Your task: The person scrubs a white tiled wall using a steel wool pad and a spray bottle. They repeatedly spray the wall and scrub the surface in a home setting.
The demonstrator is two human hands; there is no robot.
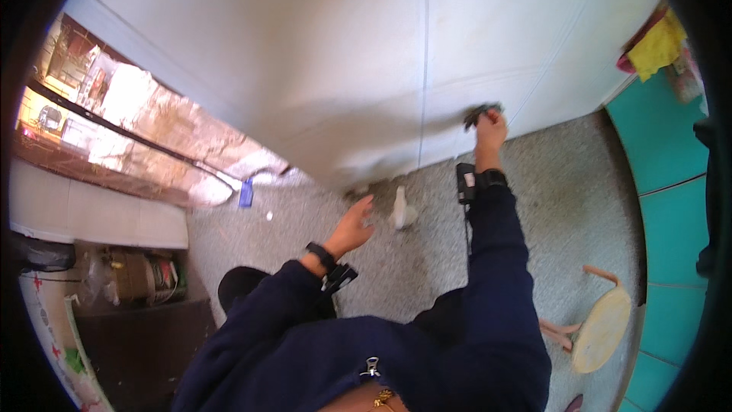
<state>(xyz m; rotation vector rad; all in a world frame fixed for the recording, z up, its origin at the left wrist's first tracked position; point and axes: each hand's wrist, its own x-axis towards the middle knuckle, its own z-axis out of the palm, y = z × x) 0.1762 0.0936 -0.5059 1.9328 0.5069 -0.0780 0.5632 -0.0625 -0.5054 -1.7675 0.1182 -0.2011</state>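
Note:
My right hand (490,133) grips a dark crumpled rag or scrubber (479,114), pressed against the lower part of a white wall panel (343,51) with vertical seams. The exact kind of the dark thing cannot be made out. Grey smudges or shadow darken the panel near its foot. Held low, my left hand (350,230) has nothing in it and its fingers are apart. Just right of it, a white bottle (402,213), seemingly a spray bottle, stands on the grey speckled floor (423,263).
A round wooden stool (602,329) lies tipped at the right, near a teal cabinet (657,131) with a yellow cloth (659,48) above. A blue box (246,193) is on the floor beside a bright opening (148,109). A dark box (137,349) occupies the lower left.

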